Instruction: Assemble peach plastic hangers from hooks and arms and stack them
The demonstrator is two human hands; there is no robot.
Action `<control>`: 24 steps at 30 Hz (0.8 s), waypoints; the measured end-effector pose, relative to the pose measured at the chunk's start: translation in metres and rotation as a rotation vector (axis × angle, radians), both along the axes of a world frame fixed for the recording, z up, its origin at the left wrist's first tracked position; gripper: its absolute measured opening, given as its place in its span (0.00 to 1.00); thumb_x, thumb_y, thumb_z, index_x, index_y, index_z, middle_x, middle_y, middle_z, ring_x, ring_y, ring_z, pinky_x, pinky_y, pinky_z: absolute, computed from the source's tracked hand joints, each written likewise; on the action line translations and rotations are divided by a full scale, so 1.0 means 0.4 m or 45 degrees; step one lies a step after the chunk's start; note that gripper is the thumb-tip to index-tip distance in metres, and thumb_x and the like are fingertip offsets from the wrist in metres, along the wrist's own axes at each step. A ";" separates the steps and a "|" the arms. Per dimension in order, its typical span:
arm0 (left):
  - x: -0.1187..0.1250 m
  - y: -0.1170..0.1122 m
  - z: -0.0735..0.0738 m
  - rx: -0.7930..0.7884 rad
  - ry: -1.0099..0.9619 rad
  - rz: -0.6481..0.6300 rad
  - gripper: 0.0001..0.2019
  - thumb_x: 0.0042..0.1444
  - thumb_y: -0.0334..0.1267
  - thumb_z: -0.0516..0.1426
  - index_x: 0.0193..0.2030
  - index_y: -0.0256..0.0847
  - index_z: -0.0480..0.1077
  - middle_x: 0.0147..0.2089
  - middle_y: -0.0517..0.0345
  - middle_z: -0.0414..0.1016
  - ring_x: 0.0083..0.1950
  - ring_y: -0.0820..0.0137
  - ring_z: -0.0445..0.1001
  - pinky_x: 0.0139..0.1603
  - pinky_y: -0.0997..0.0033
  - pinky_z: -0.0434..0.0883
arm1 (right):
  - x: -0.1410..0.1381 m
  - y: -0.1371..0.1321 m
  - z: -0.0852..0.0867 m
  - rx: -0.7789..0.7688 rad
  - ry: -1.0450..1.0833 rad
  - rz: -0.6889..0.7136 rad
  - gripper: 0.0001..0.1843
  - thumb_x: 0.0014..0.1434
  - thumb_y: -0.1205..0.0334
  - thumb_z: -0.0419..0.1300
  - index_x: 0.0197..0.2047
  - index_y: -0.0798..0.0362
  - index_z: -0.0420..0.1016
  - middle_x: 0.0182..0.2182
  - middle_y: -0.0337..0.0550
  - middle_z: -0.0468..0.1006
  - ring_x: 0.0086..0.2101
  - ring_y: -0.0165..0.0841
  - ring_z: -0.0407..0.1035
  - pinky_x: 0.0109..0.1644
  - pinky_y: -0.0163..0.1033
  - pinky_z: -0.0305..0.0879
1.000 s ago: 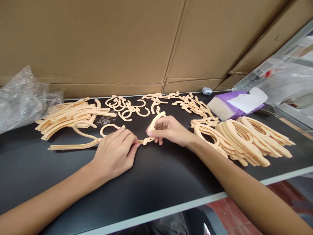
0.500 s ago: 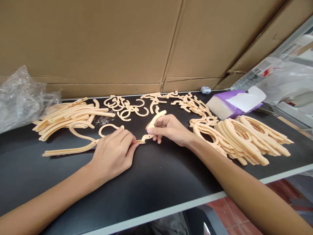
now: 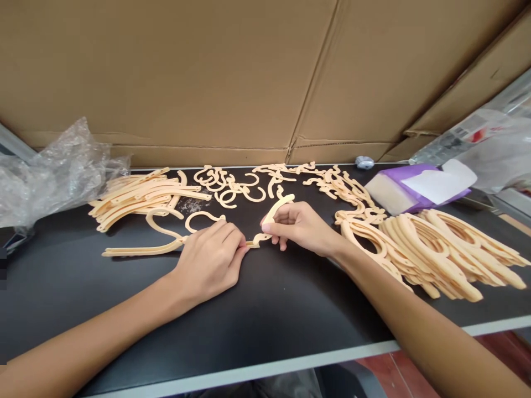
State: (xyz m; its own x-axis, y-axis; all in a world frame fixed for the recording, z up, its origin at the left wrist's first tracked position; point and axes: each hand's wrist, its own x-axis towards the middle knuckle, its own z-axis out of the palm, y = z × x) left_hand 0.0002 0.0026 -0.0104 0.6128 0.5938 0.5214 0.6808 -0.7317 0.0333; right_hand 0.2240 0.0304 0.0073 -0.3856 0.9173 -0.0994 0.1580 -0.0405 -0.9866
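Observation:
My left hand (image 3: 211,255) is closed over a cream plastic folding hanger (image 3: 139,251), pinching one of its arms by the tip. The hanger's other arm points left along the black table, and its hook part curves up behind. My right hand (image 3: 305,228) grips a small curved end piece (image 3: 279,207) between thumb and fingers, tilted upward. The lower end of this piece meets the arm's tip just right of my left fingers. Whether the two are locked together I cannot tell. My left palm hides the hanger's middle.
Loose hanger arms (image 3: 145,193) are piled at the left beside crumpled clear plastic (image 3: 70,168). Hooks (image 3: 230,188) and small curved pieces (image 3: 332,179) lie along the back. Stacked hangers (image 3: 431,254) and a purple tissue pack (image 3: 398,176) are on the right. Cardboard (image 3: 186,83) stands behind.
The camera view has turned slightly left, so everything appears farther right. Both hands keep the same holds, and the end piece shows hardly any movement against the hanger arm.

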 end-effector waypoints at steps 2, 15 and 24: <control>0.001 -0.002 0.000 -0.009 0.002 -0.012 0.08 0.64 0.31 0.56 0.32 0.39 0.69 0.33 0.58 0.76 0.34 0.67 0.73 0.28 0.68 0.62 | -0.003 -0.003 0.003 0.015 -0.057 -0.006 0.20 0.47 0.50 0.76 0.28 0.59 0.77 0.20 0.37 0.76 0.18 0.26 0.69 0.22 0.33 0.69; 0.001 -0.001 0.001 0.025 0.033 -0.037 0.10 0.66 0.33 0.54 0.32 0.39 0.69 0.32 0.57 0.76 0.33 0.68 0.72 0.27 0.69 0.60 | 0.002 -0.002 0.019 -0.038 -0.037 0.016 0.21 0.43 0.51 0.78 0.25 0.58 0.76 0.18 0.38 0.75 0.18 0.25 0.67 0.20 0.31 0.67; -0.002 -0.001 0.002 0.002 0.044 -0.038 0.08 0.66 0.32 0.55 0.34 0.39 0.70 0.33 0.59 0.77 0.34 0.68 0.73 0.28 0.69 0.62 | 0.007 -0.005 0.021 0.034 -0.124 -0.024 0.19 0.45 0.54 0.76 0.26 0.59 0.76 0.20 0.39 0.76 0.18 0.26 0.69 0.20 0.31 0.68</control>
State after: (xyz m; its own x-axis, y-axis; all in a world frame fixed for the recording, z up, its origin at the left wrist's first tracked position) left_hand -0.0006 0.0021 -0.0095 0.6476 0.5744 0.5006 0.6595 -0.7516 0.0093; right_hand 0.2267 0.0283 0.0155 -0.3577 0.9273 -0.1106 0.2524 -0.0180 -0.9674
